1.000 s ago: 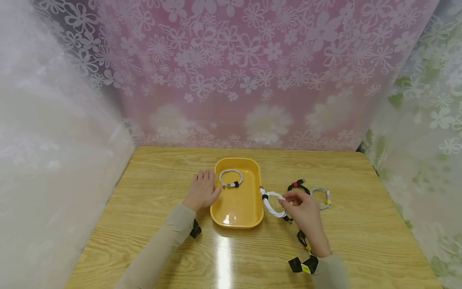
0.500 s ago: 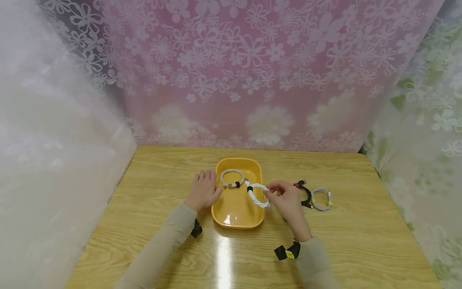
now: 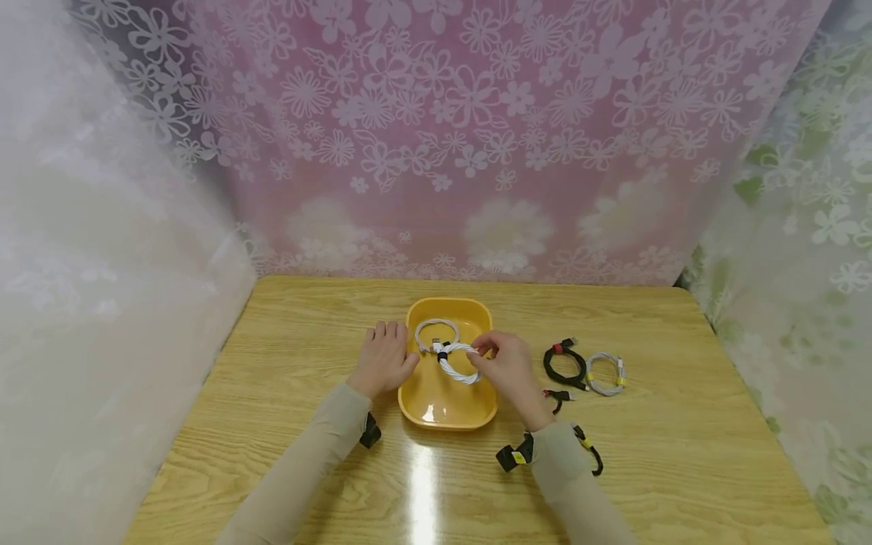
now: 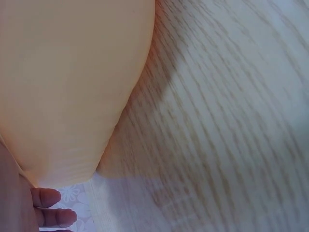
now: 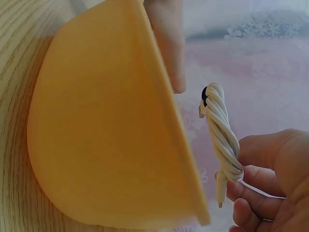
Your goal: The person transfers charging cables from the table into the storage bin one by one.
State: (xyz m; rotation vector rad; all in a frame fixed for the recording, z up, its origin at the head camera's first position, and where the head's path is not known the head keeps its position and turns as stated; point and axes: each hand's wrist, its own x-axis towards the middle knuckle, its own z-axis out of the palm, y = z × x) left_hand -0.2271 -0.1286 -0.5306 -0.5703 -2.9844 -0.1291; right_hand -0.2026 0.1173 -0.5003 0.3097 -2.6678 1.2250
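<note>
My right hand point(image 3: 509, 371) pinches a coiled white charging cable point(image 3: 458, 376) by one side, holding it over the yellow plastic bin point(image 3: 446, 426). In the right wrist view the twisted white coil point(image 5: 223, 133) hangs above the bin's rim, thumb on one side and fingers on the other. A black strap binds the coil. Another coiled white cable point(image 3: 429, 323), partly overlapped by the held one, lies in the bin's far left. My left hand point(image 3: 384, 359) rests on the bin's left rim, thumb over the edge. Its relaxed fingers point(image 4: 55, 217) show beyond the bin in the left wrist view.
Right of the bin on the wooden table point(image 3: 688, 424) lie a black coiled cable with a red tie point(image 3: 579, 371) and a grey coil with yellow ties point(image 3: 605, 392). A black cable point(image 3: 560, 395) and a yellow-tied black cable point(image 3: 597, 462) are partly hidden behind the right arm.
My right hand has carried the white cable coil leftward, from beside the bin's right rim to over its inside. More of the cables on the right are uncovered. The left hand stays in place.
</note>
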